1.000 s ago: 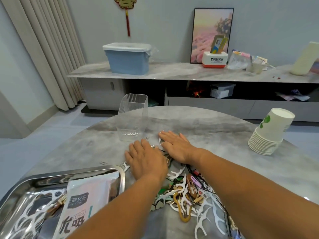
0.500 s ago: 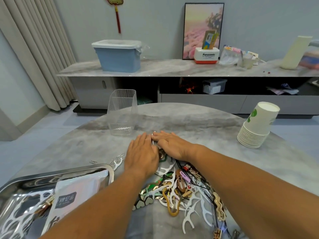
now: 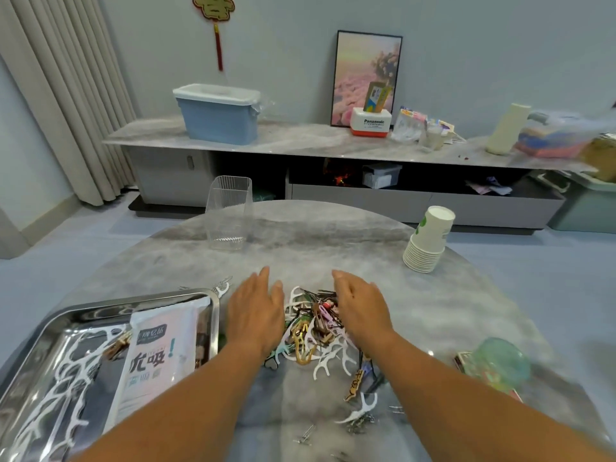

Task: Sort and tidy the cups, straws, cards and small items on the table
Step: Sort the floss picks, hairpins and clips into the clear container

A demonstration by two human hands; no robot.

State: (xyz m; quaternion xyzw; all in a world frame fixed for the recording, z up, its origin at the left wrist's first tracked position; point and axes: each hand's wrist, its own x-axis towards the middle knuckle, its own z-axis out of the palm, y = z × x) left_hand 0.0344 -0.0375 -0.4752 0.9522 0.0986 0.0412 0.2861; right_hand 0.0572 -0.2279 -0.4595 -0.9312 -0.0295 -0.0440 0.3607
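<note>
We see two bare forearms reaching out over a round grey marble table [image 3: 450,315], viewed from the person's head. The left hand [image 3: 255,310] and right hand [image 3: 361,306] are set apart on either side of one tangled pile of small items [image 3: 315,331], fingers straight and together, palms turned inward toward the pile; neither hand holds anything. The pile mixes white floss picks, hair clips and dark pins, too many and too entangled to count. A few more have strayed nearer us: one white floss pick [image 3: 358,413] and some small metal clips beside it. At the near left lies one steel tray [image 3: 100,311], holding one printed packet [image 3: 156,355] and several white floss picks, with the tray's right rim just beside the left wrist. At the far left of the table stands one clear ribbed plastic container [image 3: 228,213], upright. At the far right is one stack of paper cups [image 3: 428,241], leaning slightly, its rims too close-set for a sure count. At the near right edge sits one translucent green round object [image 3: 500,361] over something flat and printed, both blurred. Beyond the table, a long low cabinet [image 3: 300,141] runs along the wall, bearing one blue lidded bin [image 3: 216,113], one framed picture [image 3: 366,78], one white box marked Panasonic [image 3: 370,121] and assorted clutter at the right. The forearms hide part of the pile's near edge.
</note>
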